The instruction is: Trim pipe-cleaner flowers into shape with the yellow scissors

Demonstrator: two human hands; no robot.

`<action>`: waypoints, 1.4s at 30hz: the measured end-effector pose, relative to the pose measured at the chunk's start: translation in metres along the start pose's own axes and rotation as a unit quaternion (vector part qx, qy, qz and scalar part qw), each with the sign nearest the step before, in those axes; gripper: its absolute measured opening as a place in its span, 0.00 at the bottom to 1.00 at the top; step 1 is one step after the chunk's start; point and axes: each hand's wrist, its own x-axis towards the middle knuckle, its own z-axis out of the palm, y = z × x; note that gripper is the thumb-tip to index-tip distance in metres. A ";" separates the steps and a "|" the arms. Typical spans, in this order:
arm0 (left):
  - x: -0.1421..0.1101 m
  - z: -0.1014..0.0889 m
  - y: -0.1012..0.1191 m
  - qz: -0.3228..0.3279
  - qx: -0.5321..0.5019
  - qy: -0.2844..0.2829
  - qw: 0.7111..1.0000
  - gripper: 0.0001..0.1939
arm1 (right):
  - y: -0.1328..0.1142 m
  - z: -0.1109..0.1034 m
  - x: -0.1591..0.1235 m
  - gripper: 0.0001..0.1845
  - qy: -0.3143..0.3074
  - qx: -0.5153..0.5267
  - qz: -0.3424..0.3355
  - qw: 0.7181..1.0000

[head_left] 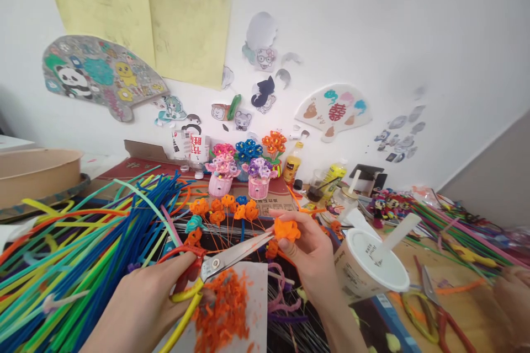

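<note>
My left hand [143, 298] is closed around a pair of scissors [226, 259] with yellow and red handles. Their blades point right, with the tips at a fuzzy orange pipe-cleaner flower [286, 230]. My right hand [312, 256] pinches that flower between thumb and fingers. Below the blades, orange fuzz clippings [226, 311] lie heaped on a white sheet [259, 292]. Just behind my hands stand several finished orange flowers [227, 201] on thin wire stems, near a teal coil [194, 224].
Pipe cleaners [95, 265] in many colours are piled at left. A lidded cup [372, 265] with a straw stands by my right forearm. Further right lie other scissors [430, 287] and another person's blurred hand [513, 298]. Small flower pots [221, 185] and a juice bottle [293, 162] stand behind.
</note>
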 end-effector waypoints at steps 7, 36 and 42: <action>0.002 0.000 0.001 0.020 -0.024 0.011 0.999 0.10 | 0.000 0.000 0.000 0.11 -0.016 0.026 0.010 0.999; 0.002 -0.005 0.012 0.054 -0.063 -0.017 0.996 0.11 | 0.001 0.000 0.000 0.12 -0.021 0.059 0.002 0.998; 0.002 -0.006 0.016 0.015 -0.046 -0.040 0.998 0.06 | 0.000 0.001 0.000 0.12 -0.015 0.025 -0.020 0.999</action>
